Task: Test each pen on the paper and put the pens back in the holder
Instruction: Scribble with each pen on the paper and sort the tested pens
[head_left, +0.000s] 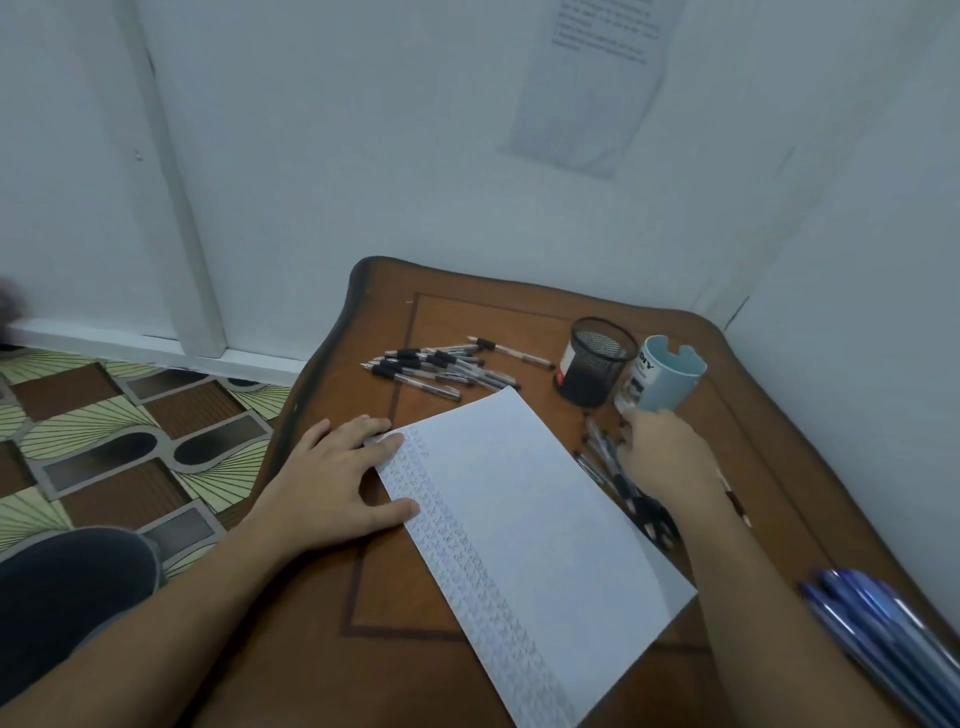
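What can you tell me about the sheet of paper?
The paper is a white sheet lying flat and askew on the wooden table. Rows of small pen marks fill a band along its left long edge; the rest looks blank. The left hand presses its far-left corner with straight fingers.

L hand (332, 483) flat on paper (519, 519); R hand (670, 457) at pens (641, 506) (grip unclear).

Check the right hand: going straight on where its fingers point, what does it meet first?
Probably the light blue holder, just beyond the right hand. The gap looks small, but depth is unclear.
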